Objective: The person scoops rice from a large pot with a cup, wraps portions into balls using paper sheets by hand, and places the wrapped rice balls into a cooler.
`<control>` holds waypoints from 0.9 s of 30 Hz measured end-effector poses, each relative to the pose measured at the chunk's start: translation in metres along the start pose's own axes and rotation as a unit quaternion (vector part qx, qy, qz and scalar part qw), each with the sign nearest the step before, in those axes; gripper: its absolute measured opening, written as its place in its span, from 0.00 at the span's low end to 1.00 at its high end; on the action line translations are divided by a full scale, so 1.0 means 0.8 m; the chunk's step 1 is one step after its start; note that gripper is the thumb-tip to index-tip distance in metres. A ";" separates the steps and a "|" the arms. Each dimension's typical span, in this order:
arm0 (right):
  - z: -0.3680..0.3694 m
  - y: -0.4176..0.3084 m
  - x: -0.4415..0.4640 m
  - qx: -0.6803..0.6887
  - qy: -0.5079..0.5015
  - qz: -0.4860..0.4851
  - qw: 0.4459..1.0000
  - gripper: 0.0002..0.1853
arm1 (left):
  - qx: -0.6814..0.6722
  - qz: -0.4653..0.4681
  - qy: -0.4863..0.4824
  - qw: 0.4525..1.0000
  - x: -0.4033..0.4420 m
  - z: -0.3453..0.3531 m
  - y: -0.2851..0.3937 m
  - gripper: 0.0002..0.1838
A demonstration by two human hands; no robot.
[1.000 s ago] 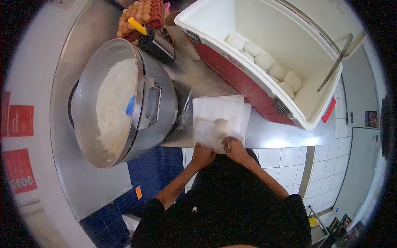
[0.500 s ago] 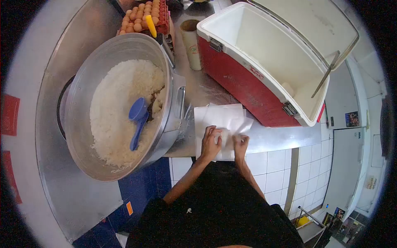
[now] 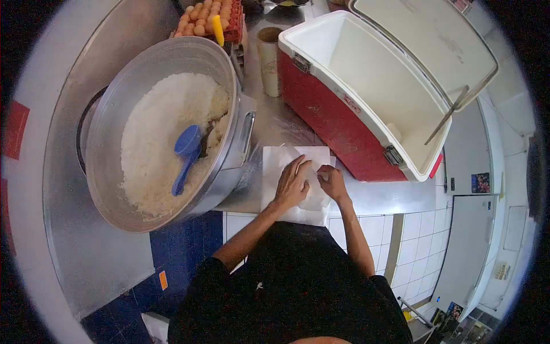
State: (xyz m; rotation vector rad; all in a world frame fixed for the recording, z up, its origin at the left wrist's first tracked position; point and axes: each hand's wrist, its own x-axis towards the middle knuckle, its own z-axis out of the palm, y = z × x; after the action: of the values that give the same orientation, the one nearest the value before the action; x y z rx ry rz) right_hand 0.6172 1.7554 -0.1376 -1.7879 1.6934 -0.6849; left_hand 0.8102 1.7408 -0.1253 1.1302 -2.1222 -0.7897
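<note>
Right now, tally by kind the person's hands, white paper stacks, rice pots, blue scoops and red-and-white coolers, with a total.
Hands, left hand and right hand: 2
White paper stack: 1
Rice pot: 1
Blue scoop: 1
Red-and-white cooler: 1
Total: 6

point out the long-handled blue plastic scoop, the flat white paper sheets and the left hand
Long-handled blue plastic scoop [image 3: 191, 157]: head view, where bowl meets handle.
Flat white paper sheets [image 3: 305, 214]: head view, bare part near the lower edge.
Left hand [image 3: 292, 187]: head view, back of the hand.
</note>
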 end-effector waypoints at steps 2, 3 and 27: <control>0.012 -0.050 -0.043 0.002 0.044 -0.069 0.997 0.07 | 0.190 0.106 -0.008 0.976 0.026 -0.038 -0.012 0.31; 0.022 -0.056 -0.063 -0.017 0.046 -0.061 0.997 0.06 | 0.201 0.067 -0.137 0.968 0.028 -0.039 -0.027 0.28; 0.099 -0.001 -0.109 -0.048 0.050 0.081 0.994 0.19 | 0.082 0.091 -0.235 0.964 -0.047 -0.019 -0.144 0.22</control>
State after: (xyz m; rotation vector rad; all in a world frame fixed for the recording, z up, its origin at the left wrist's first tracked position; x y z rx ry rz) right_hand 0.6684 1.8474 -0.1904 -1.6819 1.9433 -0.6412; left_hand 0.8962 1.7166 -0.2082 0.8682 -2.6842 -0.8712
